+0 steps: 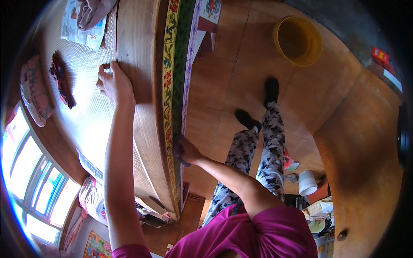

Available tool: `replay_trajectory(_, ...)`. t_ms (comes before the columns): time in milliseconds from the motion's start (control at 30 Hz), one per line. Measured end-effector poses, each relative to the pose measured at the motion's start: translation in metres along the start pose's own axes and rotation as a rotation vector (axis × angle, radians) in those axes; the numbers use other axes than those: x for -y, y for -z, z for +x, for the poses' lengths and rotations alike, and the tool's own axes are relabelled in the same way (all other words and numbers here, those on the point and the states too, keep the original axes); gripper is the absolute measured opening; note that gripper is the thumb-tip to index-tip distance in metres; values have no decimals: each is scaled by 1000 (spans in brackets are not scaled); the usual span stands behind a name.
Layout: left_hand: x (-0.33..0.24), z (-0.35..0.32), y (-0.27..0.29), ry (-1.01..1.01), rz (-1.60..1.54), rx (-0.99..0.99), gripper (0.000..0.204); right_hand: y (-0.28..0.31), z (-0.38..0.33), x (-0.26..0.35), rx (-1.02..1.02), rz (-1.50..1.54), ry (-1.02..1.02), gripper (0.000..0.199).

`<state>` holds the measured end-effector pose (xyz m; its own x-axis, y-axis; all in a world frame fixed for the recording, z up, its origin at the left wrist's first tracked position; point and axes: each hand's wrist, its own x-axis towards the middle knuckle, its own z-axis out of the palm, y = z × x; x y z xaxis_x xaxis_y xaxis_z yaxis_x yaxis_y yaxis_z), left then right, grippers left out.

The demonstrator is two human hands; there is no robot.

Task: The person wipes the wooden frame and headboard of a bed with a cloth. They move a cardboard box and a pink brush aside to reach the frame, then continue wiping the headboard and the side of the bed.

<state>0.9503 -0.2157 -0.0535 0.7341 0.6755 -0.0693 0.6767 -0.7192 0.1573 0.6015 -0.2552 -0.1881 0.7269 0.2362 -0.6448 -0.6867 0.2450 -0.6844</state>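
My left hand (115, 84) rests on the woven mat (88, 60), close to the wooden edge (137, 56) of a raised platform. Its fingers are bent but apart, and nothing shows in them. Lower down, my right hand (190, 152) grips a dark cloth (180, 150). The cloth is pressed to the platform's side, by a patterned yellow border strip (168, 81). A dark green panel (183, 47) runs alongside that strip. Part of the cloth is hidden in the hand and in shadow.
A yellow bucket (319, 41) stands on the tiled floor (223, 73). A white bucket (307, 182) is near my legs, and a curved wooden piece of furniture (365, 142) is at the right. On the mat lie a dark red cloth (62, 79), a folded brownish cloth (95, 13) and a pillow (34, 88).
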Motion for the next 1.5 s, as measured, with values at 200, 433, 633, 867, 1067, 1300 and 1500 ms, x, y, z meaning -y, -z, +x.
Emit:
replay_trajectory(200,-3,-4,3,23,4,-7,72,87,96,117,-122,242,105,55)
replay_trajectory(433,-13,-3,1,33,-18,8,72,129,266,259,-201,625,463,40)
replay_trajectory(633,-2,-3,2,3,-3,-13,74,26,161,94,-534,-16,357,52)
replay_trajectory(867,4,-2,2,8,37,-29,72,57,-27,-8,86,81,-368,39)
replay_trajectory(1067,11,3,-6,-20,72,-71,69,141,65,107,-111,697,-469,39)
replay_trajectory(1300,1,-3,-2,-17,51,-63,69,193,266,370,-263,549,324,35)
replay_trajectory(1500,-8,-6,5,-47,57,-61,67,175,351,377,-489,149,627,54)
